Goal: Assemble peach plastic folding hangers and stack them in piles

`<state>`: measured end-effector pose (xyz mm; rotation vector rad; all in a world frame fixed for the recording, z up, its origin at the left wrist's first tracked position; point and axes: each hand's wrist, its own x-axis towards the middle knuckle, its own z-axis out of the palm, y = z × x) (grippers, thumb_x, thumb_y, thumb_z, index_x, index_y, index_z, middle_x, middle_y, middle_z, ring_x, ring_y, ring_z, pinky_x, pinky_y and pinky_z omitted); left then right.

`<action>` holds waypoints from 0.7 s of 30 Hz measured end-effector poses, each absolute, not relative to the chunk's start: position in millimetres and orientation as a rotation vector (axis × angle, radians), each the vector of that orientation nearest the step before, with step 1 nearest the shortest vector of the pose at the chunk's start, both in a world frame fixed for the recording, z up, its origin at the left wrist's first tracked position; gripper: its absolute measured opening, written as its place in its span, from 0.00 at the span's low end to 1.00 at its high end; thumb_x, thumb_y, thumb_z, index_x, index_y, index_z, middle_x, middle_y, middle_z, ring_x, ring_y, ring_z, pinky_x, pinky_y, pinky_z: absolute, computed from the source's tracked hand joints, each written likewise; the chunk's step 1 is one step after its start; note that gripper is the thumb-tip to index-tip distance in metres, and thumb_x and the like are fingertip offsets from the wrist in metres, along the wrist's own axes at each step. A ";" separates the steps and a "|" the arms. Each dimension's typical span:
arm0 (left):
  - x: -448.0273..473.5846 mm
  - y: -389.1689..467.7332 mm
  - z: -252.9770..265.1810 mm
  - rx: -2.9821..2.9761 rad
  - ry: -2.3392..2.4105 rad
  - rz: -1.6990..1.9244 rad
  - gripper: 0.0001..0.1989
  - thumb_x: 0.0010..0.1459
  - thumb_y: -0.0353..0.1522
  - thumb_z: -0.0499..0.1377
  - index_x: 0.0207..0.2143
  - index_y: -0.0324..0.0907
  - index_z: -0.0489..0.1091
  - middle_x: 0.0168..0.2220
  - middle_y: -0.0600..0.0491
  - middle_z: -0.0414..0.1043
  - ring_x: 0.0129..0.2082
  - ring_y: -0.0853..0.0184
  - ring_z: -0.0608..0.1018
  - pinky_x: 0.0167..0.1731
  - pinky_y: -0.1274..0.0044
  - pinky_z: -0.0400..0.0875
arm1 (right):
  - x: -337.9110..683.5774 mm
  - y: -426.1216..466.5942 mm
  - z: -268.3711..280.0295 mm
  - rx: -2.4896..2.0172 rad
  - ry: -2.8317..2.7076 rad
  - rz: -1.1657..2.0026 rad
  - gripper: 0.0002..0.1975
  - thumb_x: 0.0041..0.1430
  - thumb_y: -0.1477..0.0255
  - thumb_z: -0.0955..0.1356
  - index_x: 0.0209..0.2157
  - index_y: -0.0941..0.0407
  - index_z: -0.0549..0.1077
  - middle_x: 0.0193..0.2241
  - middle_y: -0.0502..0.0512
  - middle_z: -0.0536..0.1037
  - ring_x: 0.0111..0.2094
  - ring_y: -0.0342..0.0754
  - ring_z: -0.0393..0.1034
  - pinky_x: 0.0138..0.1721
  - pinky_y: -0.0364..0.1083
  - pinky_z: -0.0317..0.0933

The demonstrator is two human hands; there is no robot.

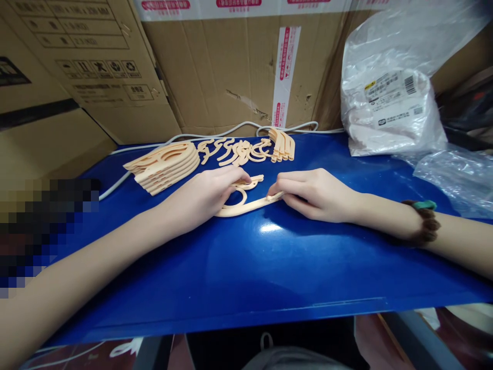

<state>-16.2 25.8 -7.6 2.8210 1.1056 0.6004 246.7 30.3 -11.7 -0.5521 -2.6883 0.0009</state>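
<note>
In the middle of the blue table, a beige plastic hanger part [246, 207] with a ring and a long curved arm lies between my hands. My left hand [215, 192] is closed around its left end, fingers partly covering the ring and a short piece above it. The fingers of my right hand [308, 194] pinch the tip of the long arm at the right. Just behind, several loose hook-shaped beige pieces [239, 152] lie in a row. A stack of beige hanger pieces [169, 164] sits to the left, and a bundle of curved arms [283, 145] to the right.
Cardboard boxes [227, 72] stand along the back and left of the blue table [246, 277]. A white cable [185, 136] runs along the back. At the right are a filled plastic bag [385, 113] and clear plastic film [458, 174]. The table's front edge is near my body.
</note>
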 end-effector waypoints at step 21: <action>-17.4 26.3 -6.9 2.796 1.208 0.701 0.13 0.64 0.27 0.49 0.44 0.39 0.72 0.44 0.48 0.78 0.44 0.63 0.79 0.44 0.73 0.72 | 245.5 29.6 -9.2 -0.661 -2.786 -0.022 0.11 0.66 0.72 0.60 0.42 0.57 0.72 0.37 0.55 0.80 0.31 0.46 0.73 0.31 0.43 0.57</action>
